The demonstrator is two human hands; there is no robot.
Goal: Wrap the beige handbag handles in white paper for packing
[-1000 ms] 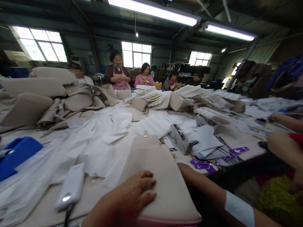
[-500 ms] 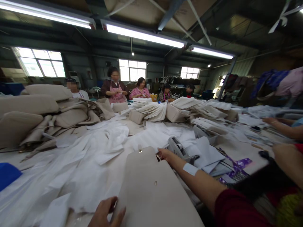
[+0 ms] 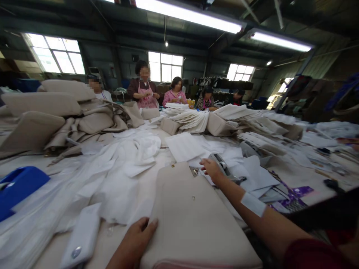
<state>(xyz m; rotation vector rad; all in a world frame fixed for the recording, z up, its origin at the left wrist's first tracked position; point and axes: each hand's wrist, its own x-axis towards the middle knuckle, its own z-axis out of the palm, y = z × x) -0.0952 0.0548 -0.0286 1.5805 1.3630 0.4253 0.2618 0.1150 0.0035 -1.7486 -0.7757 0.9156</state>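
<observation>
A beige handbag (image 3: 193,220) lies flat before me, with small metal fittings at its top edge and one on its face. My left hand (image 3: 137,239) grips its left edge, thumb on top and some fingers hidden. Past the bag's upper right corner, my right hand (image 3: 211,170) is raised with its fingers apart and nothing visible in them. Beside that hand sits a grey tape dispenser (image 3: 223,164). A white rounded block with a silver disc (image 3: 81,233) lies to the left of my left hand.
Beige bags (image 3: 42,102) are heaped at the left, behind crumpled white sheets (image 3: 126,157). A blue tape dispenser (image 3: 25,186) stands at the left edge. Stacked white sheets (image 3: 190,119) and purple packaging (image 3: 300,194) lie farther off. Several co-workers sit or stand across the table.
My view has tilted down and turned slightly left. My right hand has lifted off the bag's upper corner toward the grey dispenser. My left hand has closed on the bag's edge.
</observation>
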